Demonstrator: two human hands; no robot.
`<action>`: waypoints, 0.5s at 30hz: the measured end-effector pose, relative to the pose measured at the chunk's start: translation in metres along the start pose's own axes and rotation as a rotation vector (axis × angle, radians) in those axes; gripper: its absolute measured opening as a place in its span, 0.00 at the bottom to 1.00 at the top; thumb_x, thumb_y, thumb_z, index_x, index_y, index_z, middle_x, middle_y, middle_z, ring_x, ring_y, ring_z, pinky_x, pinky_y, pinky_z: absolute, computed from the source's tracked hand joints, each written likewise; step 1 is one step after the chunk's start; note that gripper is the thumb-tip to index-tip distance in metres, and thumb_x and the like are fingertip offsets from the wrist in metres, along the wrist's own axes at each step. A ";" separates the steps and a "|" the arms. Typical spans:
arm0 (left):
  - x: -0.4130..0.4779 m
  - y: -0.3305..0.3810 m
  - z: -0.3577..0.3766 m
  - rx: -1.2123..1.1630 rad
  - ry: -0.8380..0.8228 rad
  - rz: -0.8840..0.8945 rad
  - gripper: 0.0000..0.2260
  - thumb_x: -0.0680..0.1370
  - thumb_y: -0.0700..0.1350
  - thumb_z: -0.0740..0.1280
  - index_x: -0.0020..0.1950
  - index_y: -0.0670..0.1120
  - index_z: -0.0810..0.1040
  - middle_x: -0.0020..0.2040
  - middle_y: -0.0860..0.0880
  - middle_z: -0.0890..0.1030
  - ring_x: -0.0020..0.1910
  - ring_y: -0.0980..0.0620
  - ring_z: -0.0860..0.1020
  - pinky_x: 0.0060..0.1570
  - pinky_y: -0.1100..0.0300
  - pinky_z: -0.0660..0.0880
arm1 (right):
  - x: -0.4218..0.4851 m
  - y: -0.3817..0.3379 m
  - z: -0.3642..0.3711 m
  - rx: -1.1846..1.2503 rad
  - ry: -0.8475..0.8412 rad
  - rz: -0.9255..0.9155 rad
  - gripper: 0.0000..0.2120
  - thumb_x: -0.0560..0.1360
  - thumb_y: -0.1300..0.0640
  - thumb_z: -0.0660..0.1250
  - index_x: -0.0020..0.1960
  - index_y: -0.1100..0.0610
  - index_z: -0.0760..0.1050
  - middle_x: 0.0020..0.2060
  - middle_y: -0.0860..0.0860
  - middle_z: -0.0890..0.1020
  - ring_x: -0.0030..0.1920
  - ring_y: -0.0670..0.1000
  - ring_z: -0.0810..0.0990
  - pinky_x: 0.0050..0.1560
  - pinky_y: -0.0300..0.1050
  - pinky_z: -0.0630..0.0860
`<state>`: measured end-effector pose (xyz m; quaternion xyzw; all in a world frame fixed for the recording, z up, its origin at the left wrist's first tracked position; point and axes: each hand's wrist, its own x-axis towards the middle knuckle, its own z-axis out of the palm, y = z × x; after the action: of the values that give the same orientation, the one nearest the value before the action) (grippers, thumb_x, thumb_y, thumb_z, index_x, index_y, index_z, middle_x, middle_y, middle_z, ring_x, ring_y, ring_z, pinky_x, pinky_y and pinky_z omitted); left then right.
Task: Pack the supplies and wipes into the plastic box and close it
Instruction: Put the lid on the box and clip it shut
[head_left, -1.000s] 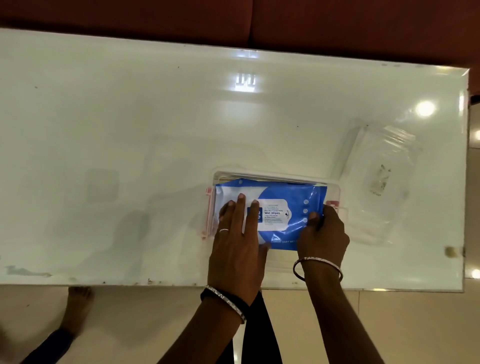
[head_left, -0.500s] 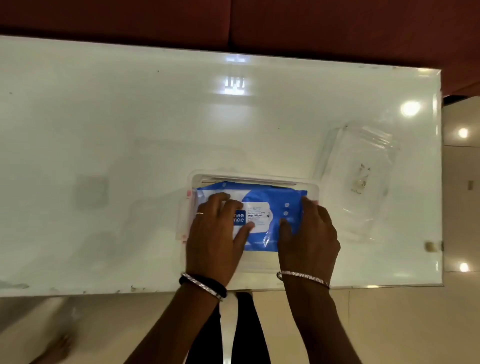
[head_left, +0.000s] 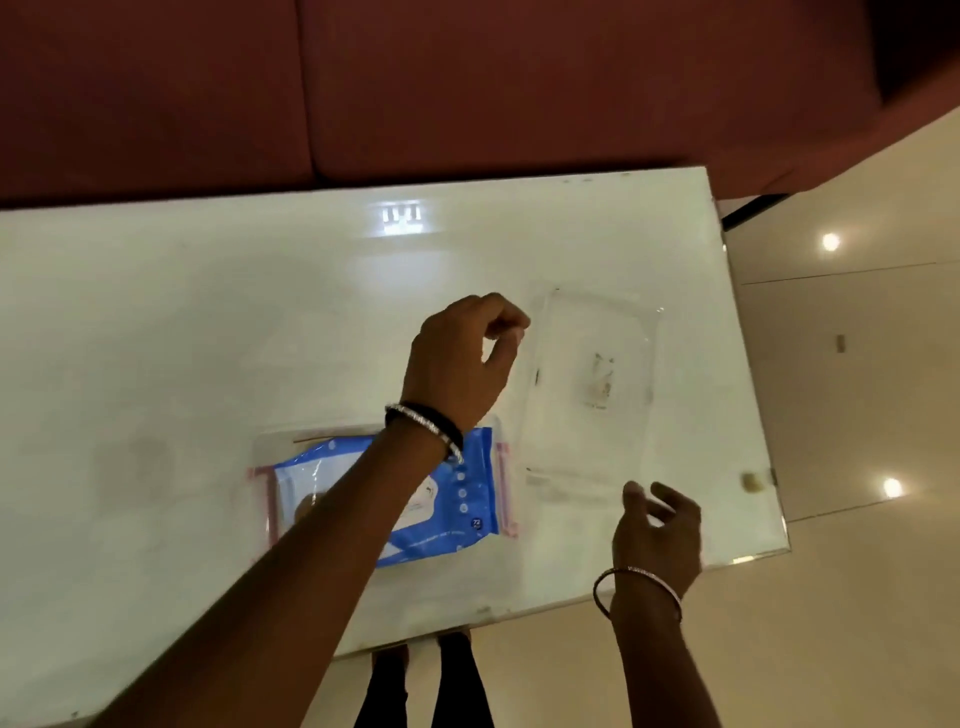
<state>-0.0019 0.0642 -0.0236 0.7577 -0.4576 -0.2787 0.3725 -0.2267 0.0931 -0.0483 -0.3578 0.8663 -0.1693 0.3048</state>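
Observation:
A blue wet-wipes pack (head_left: 470, 480) lies inside the clear plastic box (head_left: 283, 437), which has pink latches at both short ends and stands near the table's front edge. My left forearm crosses over the pack. The clear lid (head_left: 587, 436) lies flat on the table to the right of the box. My left hand (head_left: 460, 364) hovers beside the lid's far left edge, fingers curled and holding nothing. Next to the lid's near right corner is my right hand (head_left: 657, 530), its fingers spread and empty.
The glossy white table (head_left: 156, 338) ends just right of the lid and just in front of the box. A dark red sofa (head_left: 467, 78) runs along the far side. Beige tiled floor (head_left: 857, 389) lies to the right.
Both hands have left the wipes pack and moved right toward the lid. The view has swung left and back, so the box now sits lower left.

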 end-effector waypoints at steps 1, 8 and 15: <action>0.013 0.002 0.011 0.003 -0.037 0.010 0.07 0.78 0.43 0.65 0.52 0.47 0.81 0.49 0.51 0.83 0.48 0.54 0.81 0.46 0.59 0.78 | 0.009 0.002 0.003 0.077 -0.067 0.182 0.19 0.74 0.52 0.71 0.62 0.56 0.71 0.55 0.56 0.79 0.50 0.58 0.80 0.54 0.54 0.77; 0.084 0.003 0.075 0.189 -0.400 -0.029 0.21 0.82 0.47 0.58 0.75 0.46 0.62 0.75 0.46 0.66 0.73 0.45 0.65 0.71 0.52 0.63 | 0.036 -0.003 0.009 0.425 -0.347 0.667 0.24 0.74 0.57 0.72 0.66 0.58 0.69 0.61 0.64 0.74 0.63 0.63 0.76 0.46 0.60 0.82; 0.115 -0.001 0.102 0.453 -0.623 -0.083 0.25 0.82 0.49 0.55 0.78 0.46 0.55 0.76 0.41 0.63 0.74 0.40 0.61 0.71 0.47 0.63 | 0.048 -0.008 0.011 0.553 -0.377 0.702 0.17 0.76 0.67 0.66 0.64 0.65 0.69 0.45 0.62 0.75 0.45 0.60 0.77 0.41 0.58 0.81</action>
<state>-0.0305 -0.0704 -0.0916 0.7178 -0.5677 -0.4022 0.0270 -0.2423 0.0519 -0.0721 0.0262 0.7868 -0.2122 0.5790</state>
